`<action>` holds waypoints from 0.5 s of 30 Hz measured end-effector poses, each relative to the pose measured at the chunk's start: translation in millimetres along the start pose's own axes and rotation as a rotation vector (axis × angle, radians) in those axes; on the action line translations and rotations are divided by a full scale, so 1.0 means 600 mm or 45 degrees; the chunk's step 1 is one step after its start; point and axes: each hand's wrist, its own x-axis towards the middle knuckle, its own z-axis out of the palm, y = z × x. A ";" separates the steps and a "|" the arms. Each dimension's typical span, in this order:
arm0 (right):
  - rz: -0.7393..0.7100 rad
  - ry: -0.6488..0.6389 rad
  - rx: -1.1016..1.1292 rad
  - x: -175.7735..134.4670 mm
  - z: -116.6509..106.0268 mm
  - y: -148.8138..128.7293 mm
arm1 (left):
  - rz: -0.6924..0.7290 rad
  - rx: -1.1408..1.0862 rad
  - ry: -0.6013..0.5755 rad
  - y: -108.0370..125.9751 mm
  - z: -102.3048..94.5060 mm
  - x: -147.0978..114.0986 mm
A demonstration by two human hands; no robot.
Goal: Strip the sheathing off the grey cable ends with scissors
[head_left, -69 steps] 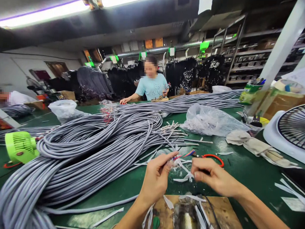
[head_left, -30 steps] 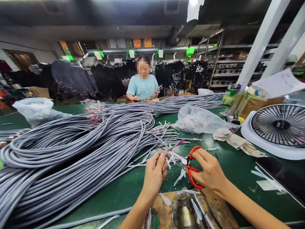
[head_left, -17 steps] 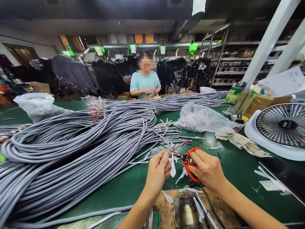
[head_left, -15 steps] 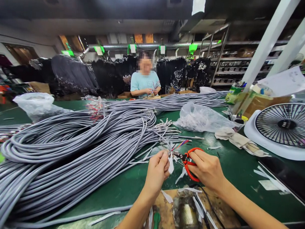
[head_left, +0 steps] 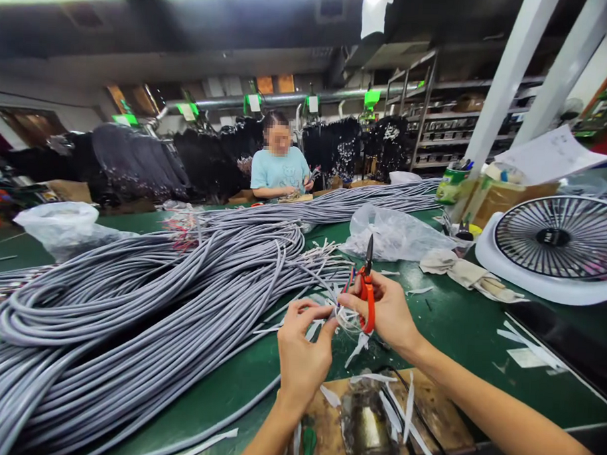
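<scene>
My left hand (head_left: 304, 350) is closed, pinching the end of a grey cable between thumb and fingers. Red and blue inner wires (head_left: 351, 279) and thin whitish strands (head_left: 349, 320) stick out there. In my right hand (head_left: 391, 311) are red-handled scissors (head_left: 367, 293), their short dark blades pointing up and away from the cable. The thumb and index finger of that hand reach to the cable end beside my left fingertips. Left of both hands lies a large bundle of grey cables (head_left: 181, 316); the held cable's exact outline is partly hidden by my fingers.
A wooden board (head_left: 436, 411) with a metal block (head_left: 369, 422) and white scraps lies in front of me. Further off are a plastic bag (head_left: 397, 234), a cloth glove (head_left: 466, 273) and a fan (head_left: 552, 243). Across the green table (head_left: 218, 397) sits a co-worker (head_left: 280, 167).
The scissors have swung from pointing left at the cable end to upright in my right hand. Right thumb and fingers have come to the cable end. The view has shifted slightly.
</scene>
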 end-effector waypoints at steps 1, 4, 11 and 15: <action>-0.035 0.006 -0.019 -0.004 0.001 -0.001 | 0.071 0.090 0.058 0.000 -0.001 -0.002; -0.143 0.016 -0.101 -0.022 -0.001 -0.003 | 0.264 0.262 0.177 -0.001 -0.003 -0.006; -0.400 0.035 -0.374 -0.050 -0.007 -0.006 | 0.426 0.373 0.252 0.000 -0.006 -0.010; -0.398 -0.004 -0.448 -0.049 -0.010 -0.007 | 0.371 0.342 0.069 0.009 -0.006 -0.005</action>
